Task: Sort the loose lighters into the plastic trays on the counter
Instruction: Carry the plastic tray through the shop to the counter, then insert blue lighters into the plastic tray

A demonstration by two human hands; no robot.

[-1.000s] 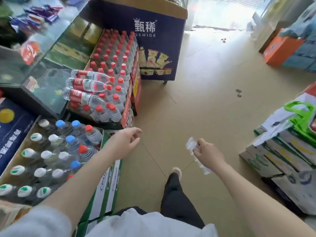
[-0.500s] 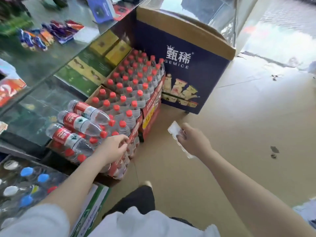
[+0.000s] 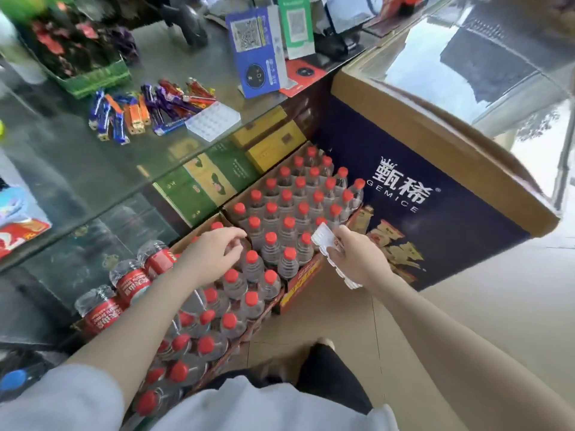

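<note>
Several loose lighters (image 3: 146, 112), in blue, orange, purple and red, lie in a pile on the glass counter (image 3: 93, 169). A clear plastic tray (image 3: 213, 121) with round cells sits on the counter just right of the pile. My right hand (image 3: 357, 259) grips a second clear plastic tray (image 3: 326, 247), held on edge above the crates of bottles. My left hand (image 3: 211, 253) hovers over the bottles with loosely bent fingers and holds nothing. Both hands are below and in front of the counter edge.
Crates of red-capped water bottles (image 3: 280, 219) stand on the floor against the counter. A dark blue freezer cabinet (image 3: 420, 194) stands to the right. Payment-code stands (image 3: 258, 48) and a green basket (image 3: 93, 76) sit further back on the counter. Tan floor lies at the lower right.
The view has lifted from the floor to the counter, bringing the lighters and the counter tray into sight. Both hands have risen toward the counter, the right still holding its tray.
</note>
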